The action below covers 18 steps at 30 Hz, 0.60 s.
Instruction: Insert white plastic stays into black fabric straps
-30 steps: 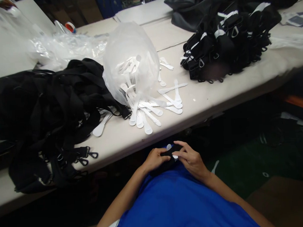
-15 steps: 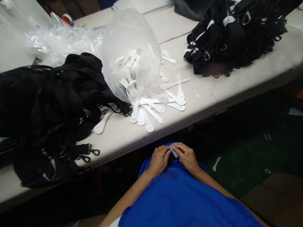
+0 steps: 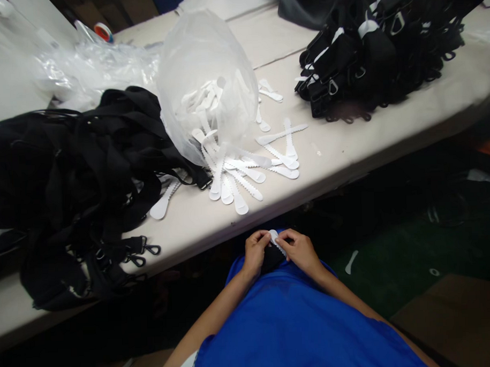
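Observation:
Both hands meet over my lap, below the table edge. My left hand pinches the rounded upper end of a white serrated strip. From the other side, my right hand has its fingers closed on the same strip. Black strap material lies under the strip and between the hands, partly hidden by them. More white strips lie fanned out on the table, in front of an open clear plastic bag that holds many of them.
A black strap pile with metal hooks covers the table's left. Bundled black straps with clips lie at the back right. Crumpled clear plastic and a tape roll are behind. One white strip is on the green floor.
The white strip between my hands has shifted, and its rounded end now shows at the top. My left hand has turned more upright, with more black material visible beside it.

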Tool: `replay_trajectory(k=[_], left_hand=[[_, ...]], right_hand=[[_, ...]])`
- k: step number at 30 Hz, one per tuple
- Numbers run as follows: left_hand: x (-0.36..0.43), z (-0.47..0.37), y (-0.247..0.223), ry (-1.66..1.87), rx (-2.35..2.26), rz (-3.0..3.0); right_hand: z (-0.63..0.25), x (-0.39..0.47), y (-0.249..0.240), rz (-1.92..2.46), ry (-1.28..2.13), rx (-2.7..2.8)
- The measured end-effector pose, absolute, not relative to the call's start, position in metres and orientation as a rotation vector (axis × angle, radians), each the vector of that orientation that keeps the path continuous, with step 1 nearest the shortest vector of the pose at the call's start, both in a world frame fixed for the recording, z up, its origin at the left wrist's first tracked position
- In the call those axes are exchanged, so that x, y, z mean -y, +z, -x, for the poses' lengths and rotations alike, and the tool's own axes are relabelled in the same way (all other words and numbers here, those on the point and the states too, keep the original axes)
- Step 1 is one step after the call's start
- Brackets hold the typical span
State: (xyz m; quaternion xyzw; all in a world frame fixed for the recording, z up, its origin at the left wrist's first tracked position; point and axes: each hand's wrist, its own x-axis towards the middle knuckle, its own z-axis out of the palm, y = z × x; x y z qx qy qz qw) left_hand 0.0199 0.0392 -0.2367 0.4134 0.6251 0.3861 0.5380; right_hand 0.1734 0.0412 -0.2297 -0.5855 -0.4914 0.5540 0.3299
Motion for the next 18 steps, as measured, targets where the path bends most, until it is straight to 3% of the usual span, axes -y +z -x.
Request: replay_trajectory(k=[18], left_hand=[[-0.032,-0.013,-0.233,1.054,-1.418,-1.824]], right_hand=[[-0.167,-0.06,-0.243,1.58,1.416,1.254]])
